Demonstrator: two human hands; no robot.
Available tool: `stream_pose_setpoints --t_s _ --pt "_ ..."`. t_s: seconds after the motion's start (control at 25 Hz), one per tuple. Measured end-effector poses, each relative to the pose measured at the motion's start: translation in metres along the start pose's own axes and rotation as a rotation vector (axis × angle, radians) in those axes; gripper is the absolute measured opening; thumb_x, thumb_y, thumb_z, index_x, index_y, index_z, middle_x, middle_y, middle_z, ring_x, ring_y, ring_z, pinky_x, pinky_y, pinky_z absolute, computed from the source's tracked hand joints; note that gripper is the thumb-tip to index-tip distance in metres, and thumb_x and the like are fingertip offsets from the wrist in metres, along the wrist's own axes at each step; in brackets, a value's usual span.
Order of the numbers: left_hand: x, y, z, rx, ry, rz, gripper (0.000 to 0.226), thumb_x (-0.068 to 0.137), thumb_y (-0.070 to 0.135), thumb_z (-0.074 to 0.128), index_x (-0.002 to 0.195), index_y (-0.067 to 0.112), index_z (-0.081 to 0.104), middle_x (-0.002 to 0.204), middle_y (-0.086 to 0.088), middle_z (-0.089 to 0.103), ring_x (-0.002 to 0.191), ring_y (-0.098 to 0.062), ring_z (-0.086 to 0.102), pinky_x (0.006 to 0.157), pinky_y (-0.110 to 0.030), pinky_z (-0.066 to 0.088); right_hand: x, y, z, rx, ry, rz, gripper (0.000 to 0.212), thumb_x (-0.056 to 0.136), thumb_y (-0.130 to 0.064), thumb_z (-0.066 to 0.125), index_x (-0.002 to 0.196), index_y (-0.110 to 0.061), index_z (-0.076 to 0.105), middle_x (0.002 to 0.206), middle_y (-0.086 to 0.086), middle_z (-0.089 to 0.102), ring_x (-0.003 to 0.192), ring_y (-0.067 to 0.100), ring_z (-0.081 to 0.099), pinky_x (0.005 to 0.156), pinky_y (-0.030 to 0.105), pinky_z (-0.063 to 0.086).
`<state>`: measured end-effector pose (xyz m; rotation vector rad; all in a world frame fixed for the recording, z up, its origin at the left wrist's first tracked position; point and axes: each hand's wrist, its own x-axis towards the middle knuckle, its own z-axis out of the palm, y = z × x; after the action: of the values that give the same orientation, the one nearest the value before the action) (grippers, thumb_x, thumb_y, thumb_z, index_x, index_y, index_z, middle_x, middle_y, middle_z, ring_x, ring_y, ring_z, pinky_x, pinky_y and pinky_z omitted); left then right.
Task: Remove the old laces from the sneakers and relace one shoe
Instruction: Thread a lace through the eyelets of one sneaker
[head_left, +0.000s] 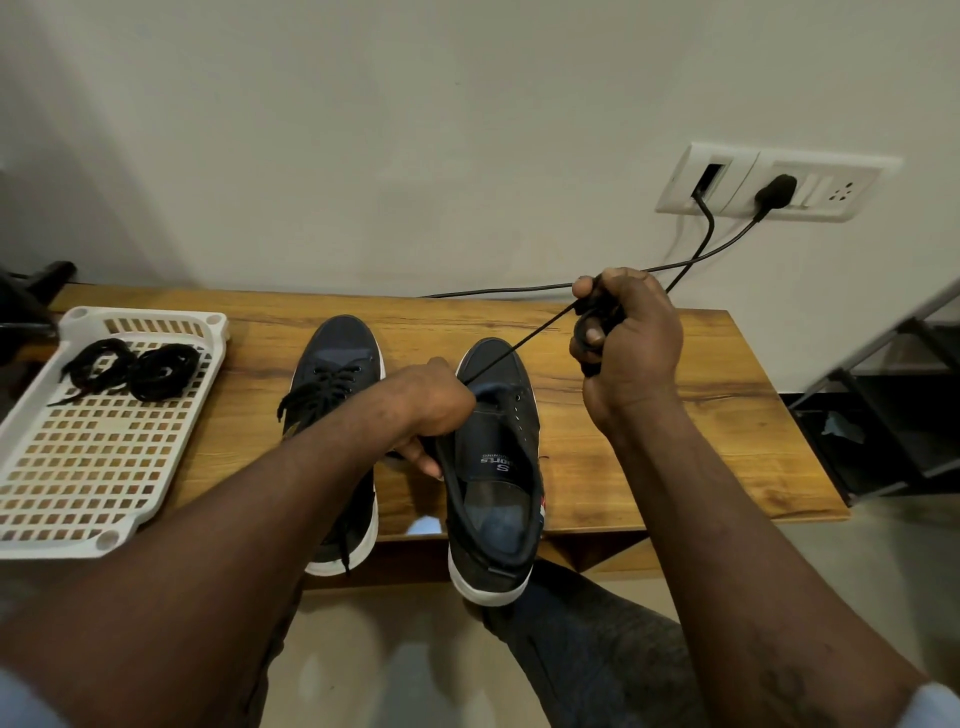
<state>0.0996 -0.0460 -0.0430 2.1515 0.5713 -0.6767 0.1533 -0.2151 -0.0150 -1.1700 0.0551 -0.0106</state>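
Our forearms (208, 545) fill the lower part of the view and lead up to the work. Our right hand (631, 338) is closed tight on the lace (519, 348). Some of it is bunched inside the fist, and from the fist one taut strand runs down to the front eyelets of the shoe (493, 467). Our left hand (431, 400) clamps this shoe at its inner side, fingers on top and thumb underneath. The shoe lies on the bench (675, 415), and its heel hangs over the near edge.

We think two things can go wrong. If the lace tip catches in an eyelet, a harder pull may drag the shoe out of the left grip, and the overhanging heel makes a fall likely. Just behind the right fist pass the cables (696, 254); if the fist goes further back, it may hook one of them.

Now we count:
- two shoes, the held one and a second shoe (332, 374) just outside the left grip, with its lace in place
- one lace in the fist
- two bundles of lace (98, 364) further outside the left grip, in one white tray (52, 545)
- two cables
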Motion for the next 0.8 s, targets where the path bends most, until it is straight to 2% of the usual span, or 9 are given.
stream_pose_setpoints --t_s 0.12,0.2,0.28,0.36,0.44,0.52,0.6,0.68,0.8 --pt "-0.001 0.002 -0.002 0.201 0.106 0.054 0.064 0.095 0.024 0.067 0.151 0.02 0.036 0.117 -0.012 0.062 0.083 -0.032 0.078 0.072 -0.045 0.067 -0.002 0.007 -0.001 -0.222 -0.025 0.06 0.017 0.105 -0.009 0.047 0.09 -0.015 0.054 0.086 0.006 0.075 0.05 0.011 0.039 0.045 0.023 0.031" --pt "-0.002 0.007 -0.008 0.277 0.294 0.244 0.073 0.088 0.036 0.072 0.153 0.028 0.039 0.137 -0.007 0.054 0.115 -0.032 0.067 0.088 -0.044 0.06 -0.004 0.007 0.002 -0.309 -0.071 0.046 0.016 0.103 -0.01 0.052 0.088 -0.015 0.058 0.09 0.008 0.078 0.053 0.012 0.042 0.047 0.021 0.035" --pt "-0.005 0.016 -0.013 0.054 0.346 0.519 0.065 0.088 0.032 0.074 0.148 0.032 0.049 0.142 0.001 0.056 0.131 -0.024 0.054 0.102 -0.042 0.049 -0.005 0.008 0.004 -0.414 -0.151 -0.045 0.013 0.1 -0.012 0.061 0.089 -0.015 0.067 0.094 0.008 0.078 0.066 0.01 0.059 0.058 0.019 0.045" --pt "-0.009 0.025 -0.014 -0.298 0.163 0.673 0.049 0.092 0.014 0.07 0.138 0.028 0.059 0.129 0.002 0.067 0.123 -0.017 0.061 0.104 -0.041 0.05 -0.008 0.008 0.006 -0.501 -0.255 -0.142 0.012 0.1 -0.018 0.066 0.092 -0.013 0.074 0.093 0.005 0.076 0.086 0.013 0.07 0.074 0.024 0.054" --pt "-0.012 0.029 -0.011 -0.451 0.04 0.718 0.038 0.097 0.008 0.066 0.132 0.021 0.063 0.108 -0.005 0.075 0.101 -0.018 0.072 0.092 -0.038 0.057 -0.012 0.009 0.007 -0.527 -0.277 -0.157 0.022 0.104 -0.028 0.063 0.094 -0.011 0.074 0.087 0.001 0.072 0.086 0.013 0.069 0.073 0.03 0.056" --pt "-0.015 0.029 -0.009 -0.385 0.087 0.715 0.029 0.102 0.02 0.066 0.131 0.022 0.065 0.084 0.0 0.075 0.075 -0.016 0.073 0.074 -0.035 0.058 -0.01 0.011 0.007 -0.562 -0.159 -0.127 0.03 0.107 -0.035 0.058 0.093 -0.013 0.073 0.083 -0.002 0.065 0.081 0.01 0.063 0.07 0.028 0.051" --pt "-0.012 0.025 -0.011 -0.28 0.207 0.667 0.019 0.102 0.029 0.067 0.119 0.021 0.073 0.075 0.003 0.07 0.066 -0.01 0.067 0.065 -0.031 0.057 -0.004 0.012 0.004 -0.537 -0.018 -0.018 0.031 0.108 -0.034 0.053 0.092 -0.016 0.072 0.081 -0.003 0.058 0.075 0.011 0.054 0.066 0.028 0.042" --pt "-0.007 0.019 -0.016 -0.153 0.285 0.598 0.014 0.102 0.031 0.067 0.105 0.02 0.076 0.08 0.003 0.071 0.07 -0.009 0.067 0.064 -0.029 0.058 0.001 0.011 0.001 -0.411 0.033 0.12 0.028 0.107 -0.024 0.049 0.095 -0.015 0.072 0.081 -0.002 0.054 0.065 0.01 0.044 0.055 0.027 0.034" --pt "0.001 0.009 -0.027 0.233 0.504 0.45 0.016 0.104 0.033 0.063 0.108 0.025 0.076 0.1 -0.001 0.076 0.086 -0.018 0.069 0.075 -0.035 0.056 0.004 0.012 -0.003 -0.398 0.051 0.195 0.034 0.105 -0.007 0.041 0.099 -0.015 0.074 0.081 -0.001 0.054 0.06 0.008 0.041 0.049 0.025 0.03"
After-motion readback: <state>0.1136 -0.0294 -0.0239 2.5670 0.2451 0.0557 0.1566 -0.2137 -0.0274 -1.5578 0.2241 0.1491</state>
